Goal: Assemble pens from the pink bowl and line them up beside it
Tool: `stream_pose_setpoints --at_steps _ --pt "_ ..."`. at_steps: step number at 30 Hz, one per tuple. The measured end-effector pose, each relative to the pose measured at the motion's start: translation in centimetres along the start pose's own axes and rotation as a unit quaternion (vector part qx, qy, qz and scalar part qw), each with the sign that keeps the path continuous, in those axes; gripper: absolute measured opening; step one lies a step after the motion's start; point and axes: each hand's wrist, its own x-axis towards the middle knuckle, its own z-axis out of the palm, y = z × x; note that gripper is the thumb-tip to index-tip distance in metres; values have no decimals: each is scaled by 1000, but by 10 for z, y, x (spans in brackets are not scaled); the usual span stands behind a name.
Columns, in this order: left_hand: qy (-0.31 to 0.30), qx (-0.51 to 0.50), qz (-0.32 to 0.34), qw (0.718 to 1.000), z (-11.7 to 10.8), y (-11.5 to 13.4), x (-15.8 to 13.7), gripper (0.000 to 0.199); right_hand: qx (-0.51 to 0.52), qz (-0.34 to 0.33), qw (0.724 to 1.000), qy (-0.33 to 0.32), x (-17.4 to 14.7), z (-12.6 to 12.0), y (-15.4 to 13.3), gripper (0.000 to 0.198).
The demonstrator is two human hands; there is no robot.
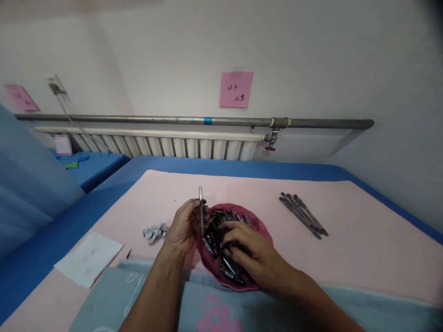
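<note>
- Far left: white sheet (89,259), faintly smudged, flat on the pink tabletop (367,240). Small dark pointed piece (129,253) just beside it.
- Next: crumpled paper (154,233), near the left wrist.
- Left hand (184,225): fingers closed around a clear pen barrel (200,196), held nearly upright at the left rim of the basket.
- Centre, near edge: grey-blue cloth (194,302) with a pink pattern.
- Centre: round red-pink basket (263,230), loaded with dark and clear pen parts (228,264) lying at mixed angles.
- Right hand (251,249): reaching into the basket, fingers bent among the parts, fingertips partly hidden; cannot tell whether anything is gripped.
- Right: group of dark-ended pens (302,215) on the tabletop, side by side, slanting, well apart from the basket.
</note>
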Motion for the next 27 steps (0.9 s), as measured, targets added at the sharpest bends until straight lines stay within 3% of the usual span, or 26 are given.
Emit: stream_pose_setpoints --at_steps 3,5,8,11,18,24,27 --pt "-14 9 -13 1000 2 -1 -4 10 175 98 969 141 -4 -3 9 9" --pt "-36 23 -33 999 5 -4 -8 10 285 161 921 213 -4 -9 14 12" --pt "-87 51 -69 993 11 -11 -16 10 390 203 858 266 -3 -19 17 23" --pt "-130 62 -85 986 16 -16 -23 11 425 209 832 288 -4 -26 16 31" --pt "-129 75 -87 985 16 -18 -25 10 440 197 820 309 -5 -30 14 26" --pt "-127 81 -95 984 19 -17 -26 9 505 208 789 282 -5 -35 11 20" --pt "-128 87 -95 983 18 -17 -27 8 541 216 770 261 -6 -36 10 26"
